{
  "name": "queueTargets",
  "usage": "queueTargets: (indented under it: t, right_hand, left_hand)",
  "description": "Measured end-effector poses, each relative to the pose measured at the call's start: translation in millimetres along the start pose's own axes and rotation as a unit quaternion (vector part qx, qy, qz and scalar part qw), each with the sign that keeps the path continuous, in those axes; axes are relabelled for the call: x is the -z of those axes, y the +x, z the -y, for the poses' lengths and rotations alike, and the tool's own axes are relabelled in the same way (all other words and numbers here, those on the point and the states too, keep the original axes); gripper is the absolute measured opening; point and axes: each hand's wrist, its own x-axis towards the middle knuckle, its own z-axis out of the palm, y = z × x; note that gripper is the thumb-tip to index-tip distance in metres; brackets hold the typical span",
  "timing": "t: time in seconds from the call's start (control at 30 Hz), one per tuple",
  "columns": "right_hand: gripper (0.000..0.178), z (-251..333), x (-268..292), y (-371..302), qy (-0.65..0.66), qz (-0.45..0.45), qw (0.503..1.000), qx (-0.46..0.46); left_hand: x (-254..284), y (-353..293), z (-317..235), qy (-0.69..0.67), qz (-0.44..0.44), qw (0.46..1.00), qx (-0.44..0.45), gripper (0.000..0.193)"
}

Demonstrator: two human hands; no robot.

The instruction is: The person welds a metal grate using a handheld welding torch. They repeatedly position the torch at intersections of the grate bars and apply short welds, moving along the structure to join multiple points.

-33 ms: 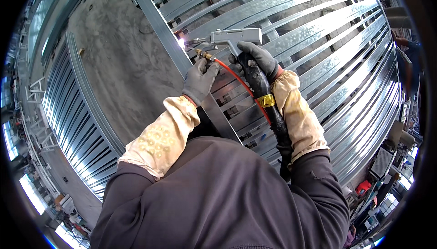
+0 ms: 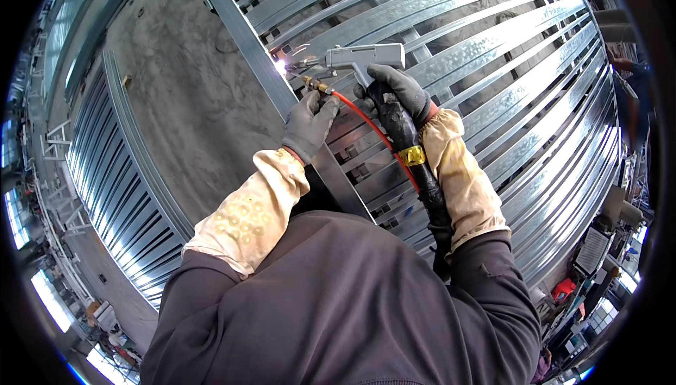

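My right hand (image 2: 401, 93), in a grey glove, is closed around the black-wrapped handle of a welding torch (image 2: 366, 55) with a grey body. The torch's thin nozzle points left, and a bright white-violet glow (image 2: 281, 66) burns at its tip against a galvanized steel beam (image 2: 255, 51). Just below the nozzle, my left hand (image 2: 310, 123), also gloved in grey, has its fingers curled at a brass hose fitting (image 2: 316, 84); its fingertips are partly hidden. From the fitting an orange-red hose (image 2: 373, 126) runs down along the handle, where yellow tape (image 2: 412, 155) is wrapped.
Long slotted steel rails (image 2: 493, 68) form a grid under and right of the torch. Grey floor (image 2: 183, 82) lies left of the beam. Another stack of steel slats (image 2: 123, 188) is at the far left. A red object (image 2: 563, 290) sits among clutter at right.
Thin bright streaks now show above the glow at the nozzle tip. Both hands and the torch stay in the same place.
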Motion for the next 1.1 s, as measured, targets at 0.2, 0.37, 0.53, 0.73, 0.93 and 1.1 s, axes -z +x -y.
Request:
queueTargets:
  t: [0.2,0.37,0.53,0.73,0.93,1.1]
  right_hand:
    - [0.039,3,-5,-7,-0.041,-0.048,0.997,0.034]
    - [0.039,-1,-1,-4,-0.03,-0.086,0.995,0.039]
    - [0.036,14,-22,-15,-0.09,-0.069,0.992,0.051]
    - [0.03,31,-68,-23,-0.24,-0.049,0.968,0.058]
    - [0.029,32,-93,-18,-0.418,-0.007,0.897,0.145]
    - [0.033,33,-99,-9,-0.469,0.0,0.873,0.135]
  left_hand:
    - [2,1,2,0.004,0.013,1.0,0.01,0.016]
    - [2,-1,1,-0.01,0.023,1.0,0.002,0.017]
    - [7,2,7,0.014,0.03,0.999,0.001,0.02]
    - [4,-5,1,0.011,0.0,1.0,0.008,0.028]
    - [8,-11,6,-0.021,0.006,1.0,-0.02,0.032]
    - [4,-13,0,-0.017,-0.016,0.999,-0.028,0.032]
